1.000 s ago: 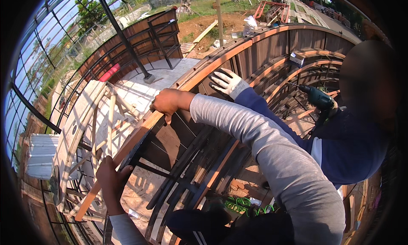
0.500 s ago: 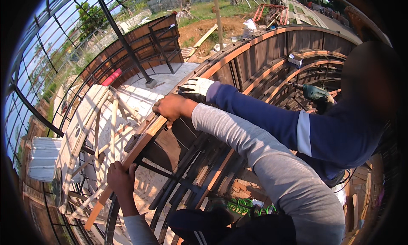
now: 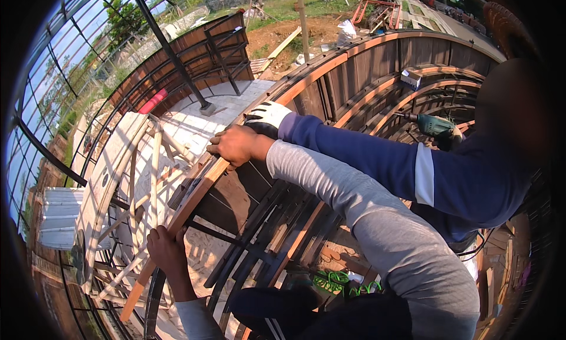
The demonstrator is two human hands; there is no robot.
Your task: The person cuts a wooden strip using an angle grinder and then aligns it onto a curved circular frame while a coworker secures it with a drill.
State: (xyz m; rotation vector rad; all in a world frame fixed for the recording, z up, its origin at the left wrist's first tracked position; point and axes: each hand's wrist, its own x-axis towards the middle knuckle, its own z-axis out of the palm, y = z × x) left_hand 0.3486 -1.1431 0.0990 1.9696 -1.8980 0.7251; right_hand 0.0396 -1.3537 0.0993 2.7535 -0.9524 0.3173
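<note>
A long reddish wooden strip (image 3: 193, 201) runs along the top edge of a curved wall of dark upright boards (image 3: 365, 72), its near end jutting past the frame. Toward that near end, my left hand (image 3: 167, 250) is closed around the strip, thumb on the inner side. Farther along, my right hand (image 3: 234, 147) grips the top of the strip with fingers bent over its outer edge. Just beyond it, a co-worker's gloved hand (image 3: 266, 117) rests on the same rail. The co-worker's other hand, partly hidden, holds a green power drill (image 3: 436, 126) inside the curve.
Black curved metal bars (image 3: 236, 240) lie below my arms. A white box (image 3: 410, 79) sits on inner slats at the right. Pale timber framing (image 3: 154, 169) stands to the left, near a black post (image 3: 177, 63). A green coiled hose (image 3: 330, 281) lies low down.
The view has shifted slightly. Both my hands keep their hold on the wooden strip, and the co-worker's gloved hand stays beside my right one. The drill has moved a little to the right.
</note>
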